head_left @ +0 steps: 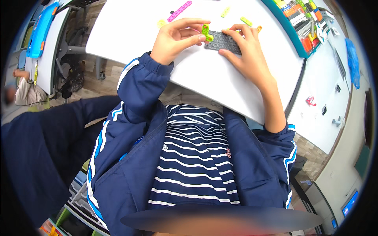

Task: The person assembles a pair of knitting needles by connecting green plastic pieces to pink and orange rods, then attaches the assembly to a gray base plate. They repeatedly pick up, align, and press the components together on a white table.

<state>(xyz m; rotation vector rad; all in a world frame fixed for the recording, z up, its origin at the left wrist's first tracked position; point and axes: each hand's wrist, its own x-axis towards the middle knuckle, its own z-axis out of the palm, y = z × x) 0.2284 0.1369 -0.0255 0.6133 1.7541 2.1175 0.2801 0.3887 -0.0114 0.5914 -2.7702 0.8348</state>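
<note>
Over the white table (pixel 189 65) my left hand (pixel 173 39) pinches a lime-green angled building piece (pixel 206 33) between thumb and fingers. It is held at the left end of a dark grey studded plate (pixel 223 41); whether the two touch I cannot tell. My right hand (pixel 250 51) grips that plate by its right end, thumb on the near edge and fingers at the far edge. Beyond my hands lie a pink beam (pixel 179 11), two small yellow-green beams (pixel 225 12) and a yellow round piece (pixel 161 23). An orange piece (pixel 259 29) shows beside my right fingers.
A teal tray (pixel 289 30) full of sorted coloured parts stands at the far right. Another white table (pixel 321 118) with small items lies beyond it. On the left are a blue tray (pixel 41 33), a person in dark clothing (pixel 47 145) close by, and another person's hand (pixel 20 74).
</note>
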